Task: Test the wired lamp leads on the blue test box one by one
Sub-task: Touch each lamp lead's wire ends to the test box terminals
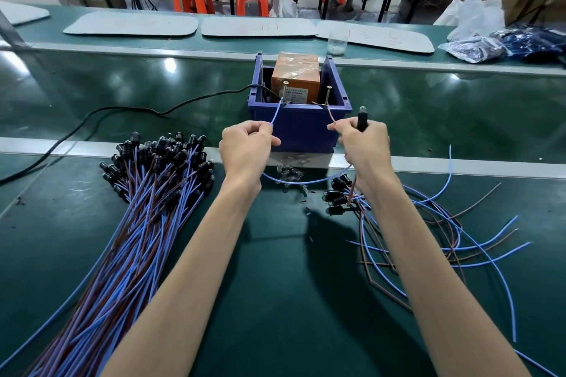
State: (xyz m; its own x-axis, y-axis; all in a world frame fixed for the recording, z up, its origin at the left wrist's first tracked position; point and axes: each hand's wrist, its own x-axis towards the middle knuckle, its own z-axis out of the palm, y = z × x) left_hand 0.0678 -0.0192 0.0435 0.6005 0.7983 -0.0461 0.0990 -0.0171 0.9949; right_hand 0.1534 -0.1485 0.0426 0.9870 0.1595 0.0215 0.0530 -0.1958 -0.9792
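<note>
The blue box [298,119] sat at 12 o'clock on the green counter [284,269]. The left hand [245,147] pinched a blue lead [276,113] against the box's left screw; the right hand [361,144] pinched a brown lead [331,116] toward the right screw and gripped a lamp [362,119]. A bundle [144,208] lay at 9 o'clock, a looser pile [428,232] at 3 o'clock.

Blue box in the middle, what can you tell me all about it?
The blue box is an open-topped plastic bin standing upright on the green belt. Inside sits an orange block wrapped in clear tape. Two screws stand near its front rim; a blue wire and a brown wire reach up to them. A black cable enters its left side.
</note>
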